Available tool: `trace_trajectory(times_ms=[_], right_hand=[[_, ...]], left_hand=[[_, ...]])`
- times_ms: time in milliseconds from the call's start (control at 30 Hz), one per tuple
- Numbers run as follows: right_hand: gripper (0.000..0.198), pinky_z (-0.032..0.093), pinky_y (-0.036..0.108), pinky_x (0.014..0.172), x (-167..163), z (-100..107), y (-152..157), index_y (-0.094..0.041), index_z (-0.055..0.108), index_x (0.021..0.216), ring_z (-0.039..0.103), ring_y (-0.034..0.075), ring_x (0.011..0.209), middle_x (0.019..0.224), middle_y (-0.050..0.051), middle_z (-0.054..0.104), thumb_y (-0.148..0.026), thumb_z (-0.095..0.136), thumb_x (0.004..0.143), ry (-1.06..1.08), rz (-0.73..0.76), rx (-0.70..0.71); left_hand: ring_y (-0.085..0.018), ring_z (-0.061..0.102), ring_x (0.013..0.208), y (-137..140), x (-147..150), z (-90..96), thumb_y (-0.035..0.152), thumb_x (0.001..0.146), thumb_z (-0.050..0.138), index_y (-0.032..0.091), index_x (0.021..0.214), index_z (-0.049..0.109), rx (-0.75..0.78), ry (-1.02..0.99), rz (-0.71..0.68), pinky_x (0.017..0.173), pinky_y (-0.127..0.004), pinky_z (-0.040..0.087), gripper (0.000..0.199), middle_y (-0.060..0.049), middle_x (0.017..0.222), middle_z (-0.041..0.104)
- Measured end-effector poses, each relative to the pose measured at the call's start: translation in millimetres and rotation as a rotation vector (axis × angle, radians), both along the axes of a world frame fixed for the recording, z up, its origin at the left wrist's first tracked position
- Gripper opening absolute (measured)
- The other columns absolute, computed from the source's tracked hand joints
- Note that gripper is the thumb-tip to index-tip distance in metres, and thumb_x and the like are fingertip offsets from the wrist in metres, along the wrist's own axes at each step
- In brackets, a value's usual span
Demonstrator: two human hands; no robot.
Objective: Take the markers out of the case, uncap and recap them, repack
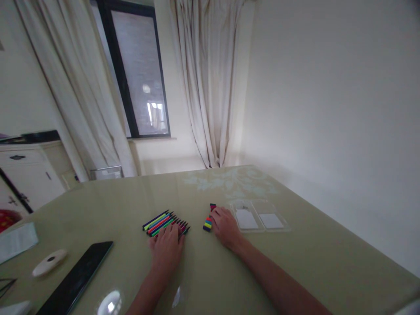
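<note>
The left hand's point(168, 245) grip is loosely curled, fingers over the near side of a slanting row of coloured pens point(160, 222); whether it has hold of any, I cannot tell. The right hand point(226, 227) bends its fingers against a short line of small coloured pieces point(208, 224), its closure hidden. Just beyond its right side, a clear plastic case point(257, 213) lies on the desk point(203, 275). A black tablet point(77, 278) lies well to the left.

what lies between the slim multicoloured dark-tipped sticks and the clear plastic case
In the head view, a row of small multicoloured pieces and the right hand reaching over it.
</note>
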State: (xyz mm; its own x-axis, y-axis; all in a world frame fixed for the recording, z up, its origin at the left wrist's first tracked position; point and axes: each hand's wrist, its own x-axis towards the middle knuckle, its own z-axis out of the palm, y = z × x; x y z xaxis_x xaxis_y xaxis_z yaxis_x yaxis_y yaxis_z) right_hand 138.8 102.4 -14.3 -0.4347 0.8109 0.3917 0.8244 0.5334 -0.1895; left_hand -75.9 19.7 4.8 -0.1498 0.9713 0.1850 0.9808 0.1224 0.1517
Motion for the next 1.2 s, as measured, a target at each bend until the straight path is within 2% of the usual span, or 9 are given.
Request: trace_trajectory(times_ms=[100,200,400,600,833,933,1033,1133,1200], right_hand=[[0.029,0.041,0.032,0.099,-0.5,8.6,13.9,-0.018,0.070,0.118,0.058,0.023,0.111,0.117,0.010,0.069,-0.020,0.044,0.105,0.068,-0.121,-0.015],[0.032,0.042,0.033,0.099,-2.3,20.6,37.8,-0.019,0.072,0.118,0.058,0.025,0.116,0.120,0.013,0.069,-0.019,0.043,0.104,0.007,-0.203,-0.088],[0.026,0.049,0.035,0.088,-15.7,27.9,79.0,-0.011,0.080,0.096,0.070,0.030,0.102,0.105,0.022,0.075,-0.009,0.054,0.092,-0.074,-0.247,-0.199],[0.026,0.051,0.036,0.086,-21.0,28.3,81.2,-0.011,0.080,0.100,0.073,0.033,0.103,0.106,0.024,0.076,-0.005,0.058,0.088,-0.089,-0.286,-0.240],[0.024,0.049,0.034,0.088,-9.6,41.1,76.2,-0.015,0.077,0.104,0.072,0.029,0.105,0.109,0.018,0.078,-0.008,0.058,0.090,0.003,-0.277,-0.232],[0.024,0.049,0.032,0.085,-2.6,49.4,60.0,-0.017,0.075,0.106,0.073,0.025,0.099,0.104,0.013,0.079,-0.018,0.053,0.097,0.092,-0.252,-0.224],[0.023,0.051,0.028,0.084,5.7,44.7,32.4,-0.021,0.074,0.102,0.073,0.019,0.095,0.102,0.006,0.079,-0.023,0.051,0.098,0.230,-0.166,-0.224],[0.022,0.056,0.034,0.087,14.4,29.0,6.7,-0.021,0.074,0.102,0.073,0.022,0.095,0.104,0.007,0.079,-0.032,0.058,0.093,0.730,0.079,-0.314],[0.023,0.057,0.038,0.089,18.8,21.1,-5.0,-0.022,0.075,0.103,0.073,0.024,0.098,0.109,0.008,0.077,-0.038,0.064,0.090,0.913,0.190,-0.405]], left_hand=[[-0.030,0.058,0.118,-0.9,2.1,-0.1,0.025,0.098,0.051,0.023,0.110,0.069,0.005,-0.025,-0.015,0.095,-0.047,0.036,0.022,-0.009,0.120,0.069],[-0.028,0.058,0.119,-1.0,5.1,-2.6,0.025,0.097,0.052,0.025,0.109,0.069,0.018,-0.064,-0.033,0.096,-0.045,0.034,0.021,-0.008,0.119,0.070],[-0.028,0.058,0.116,0.1,7.8,-11.0,0.027,0.097,0.053,0.025,0.103,0.070,0.050,-0.071,-0.086,0.096,-0.044,0.033,0.018,-0.007,0.116,0.071],[-0.029,0.058,0.114,-1.2,10.0,-8.1,0.026,0.097,0.051,0.024,0.102,0.069,0.060,-0.074,-0.092,0.093,-0.042,0.034,0.019,-0.008,0.115,0.071],[-0.028,0.061,0.110,-3.3,14.9,0.5,0.025,0.100,0.046,0.022,0.108,0.067,0.072,-0.158,-0.107,0.092,-0.042,0.035,0.023,-0.009,0.111,0.073],[-0.028,0.060,0.112,-1.8,15.6,1.2,0.027,0.100,0.047,0.023,0.112,0.068,0.126,-0.169,-0.112,0.094,-0.043,0.036,0.024,-0.009,0.115,0.073],[-0.027,0.060,0.115,-1.0,16.9,1.2,0.026,0.100,0.048,0.024,0.114,0.069,0.187,-0.173,-0.160,0.096,-0.042,0.040,0.025,-0.008,0.116,0.072],[-0.023,0.064,0.108,-4.0,21.5,1.3,0.025,0.103,0.045,0.026,0.118,0.067,0.218,-0.239,-0.259,0.093,-0.036,0.046,0.027,-0.006,0.115,0.069],[-0.019,0.067,0.098,-7.9,26.3,1.2,0.028,0.106,0.040,0.028,0.124,0.065,0.248,-0.303,-0.309,0.085,-0.030,0.050,0.030,-0.005,0.114,0.067]])
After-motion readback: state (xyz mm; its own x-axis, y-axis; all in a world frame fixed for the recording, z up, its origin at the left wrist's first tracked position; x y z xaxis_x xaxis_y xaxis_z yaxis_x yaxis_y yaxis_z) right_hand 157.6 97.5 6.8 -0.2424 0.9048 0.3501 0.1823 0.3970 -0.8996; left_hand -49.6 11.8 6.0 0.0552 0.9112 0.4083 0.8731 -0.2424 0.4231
